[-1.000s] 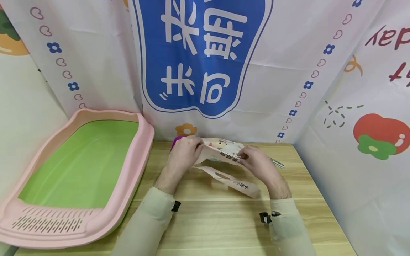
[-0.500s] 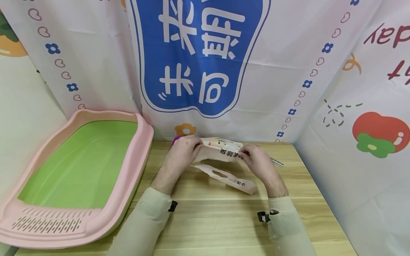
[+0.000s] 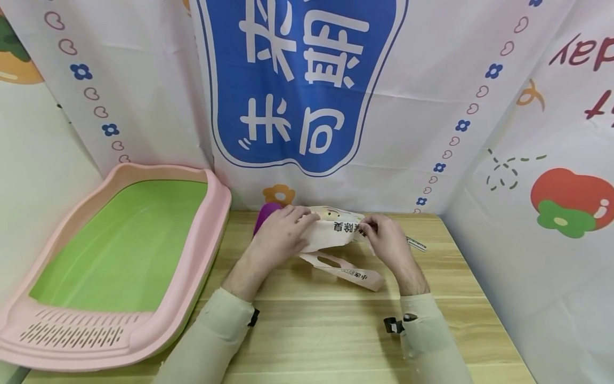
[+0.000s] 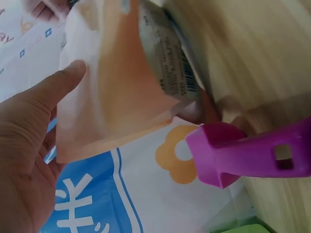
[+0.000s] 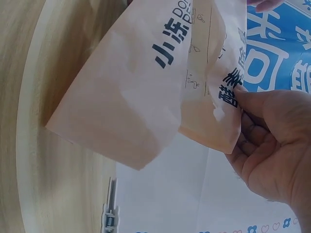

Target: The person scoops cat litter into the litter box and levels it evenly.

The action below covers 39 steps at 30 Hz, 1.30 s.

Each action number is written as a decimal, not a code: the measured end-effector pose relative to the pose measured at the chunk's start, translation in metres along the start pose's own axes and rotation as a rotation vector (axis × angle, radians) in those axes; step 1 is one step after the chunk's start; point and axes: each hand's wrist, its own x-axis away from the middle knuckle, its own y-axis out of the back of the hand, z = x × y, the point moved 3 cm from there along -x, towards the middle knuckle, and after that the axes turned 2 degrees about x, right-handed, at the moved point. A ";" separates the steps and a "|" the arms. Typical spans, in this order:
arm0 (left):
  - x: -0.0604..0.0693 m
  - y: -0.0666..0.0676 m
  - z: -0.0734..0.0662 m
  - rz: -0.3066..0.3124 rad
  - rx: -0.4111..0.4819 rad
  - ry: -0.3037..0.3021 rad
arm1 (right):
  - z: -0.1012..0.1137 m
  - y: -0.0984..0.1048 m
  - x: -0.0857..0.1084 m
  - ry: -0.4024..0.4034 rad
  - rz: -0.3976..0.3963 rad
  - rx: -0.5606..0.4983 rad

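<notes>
A pale pink printed bag (image 3: 326, 234) lies at the back of the wooden table, its mouth gaping toward me with a lower flap (image 3: 342, 272) with an oval hand hole hanging forward. My left hand (image 3: 278, 234) holds the bag's left side; in the left wrist view its thumb lies on the face and its fingers pass behind. With thumb and fingers, my right hand (image 5: 272, 136) pinches the bag's upper right edge, beside black lettering. The bag's inside is mostly hidden. Beside the left hand is a purple scoop (image 4: 252, 153), its slotted handle showing in the left wrist view.
A pink-rimmed litter tray (image 3: 218, 213) with a green base fills the table's left side. A slim white tool (image 3: 416, 244) with a metal strip, possibly a box cutter, lies behind the right hand. Printed cloth walls (image 3: 408, 133) stand close behind and on the right.
My left hand has shifted from pinching the upper edge to a more spread hold on the bag's left side. The upper panel lies flatter and hangs lower; more of the purple scoop shows.
</notes>
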 end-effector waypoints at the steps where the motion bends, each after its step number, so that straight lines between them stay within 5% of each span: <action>1: 0.001 -0.003 -0.001 0.004 -0.022 -0.012 | 0.000 0.000 0.000 -0.001 -0.003 0.000; 10: 0.005 -0.020 -0.012 -0.008 -0.116 -0.076 | 0.002 0.001 -0.001 -0.019 0.000 -0.005; 25: 0.005 -0.007 -0.016 -0.159 -0.142 -0.154 | 0.001 0.002 -0.001 -0.034 0.025 -0.037; 33: -0.001 0.013 -0.019 -0.236 -0.009 -0.121 | -0.001 0.003 -0.001 -0.050 0.079 -0.049; 39: -0.007 0.024 -0.021 -0.224 0.027 -0.036 | -0.001 0.005 -0.001 -0.033 0.145 -0.029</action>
